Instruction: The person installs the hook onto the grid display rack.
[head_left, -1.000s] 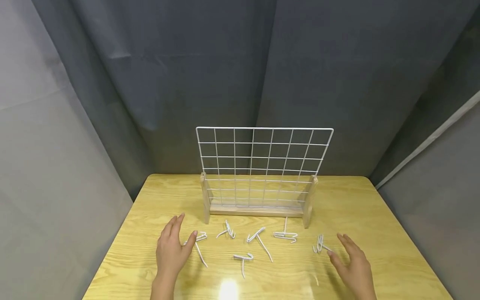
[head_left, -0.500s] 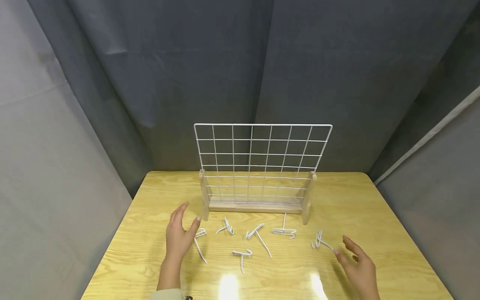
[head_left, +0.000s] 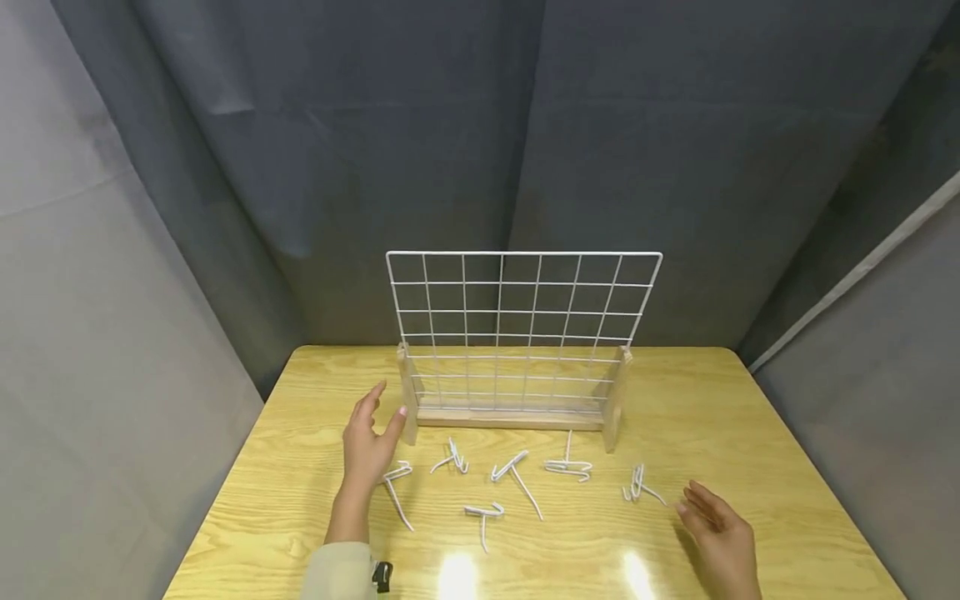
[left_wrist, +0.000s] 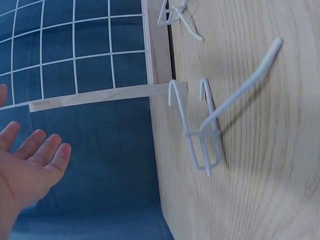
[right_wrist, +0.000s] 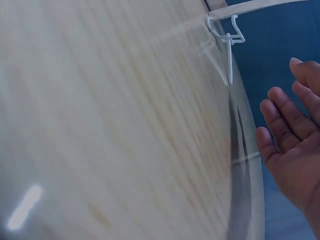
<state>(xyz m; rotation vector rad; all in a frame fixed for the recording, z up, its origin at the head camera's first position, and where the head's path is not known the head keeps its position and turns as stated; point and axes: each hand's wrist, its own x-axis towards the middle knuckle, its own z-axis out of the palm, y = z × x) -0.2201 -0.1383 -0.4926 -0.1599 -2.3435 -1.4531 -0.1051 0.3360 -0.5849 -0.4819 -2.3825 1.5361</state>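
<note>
My left hand (head_left: pixel 367 446) is raised beside the wooden stand's left foot, thumb spread from the fingers and nothing held. A white wire grid hook (head_left: pixel 398 498) lies just right of that wrist; the left wrist view shows the two bent clips and long prong of this hook (left_wrist: pixel 204 132). At the table's right my right hand (head_left: pixel 722 537) is held with loosely bent fingers, holding nothing. Nearest to it is another white hook (head_left: pixel 637 483), its prong pointing toward the fingers. In the right wrist view the right hand (right_wrist: pixel 295 135) shows its palm, with a hook (right_wrist: pixel 229 45) beyond.
A white wire grid panel (head_left: pixel 517 310) stands upright in a wooden base (head_left: pixel 510 419) toward the table's back. Several more hooks (head_left: pixel 516 471) lie scattered in front of it on the wooden table (head_left: pixel 300 467). Grey curtains (head_left: pixel 420 167) surround the table.
My left hand has moved forward and right, toward the stand's left foot, uncovering more of the leftmost hook. The right hand has drawn back slightly from the rightmost hook, its fingers closer together.
</note>
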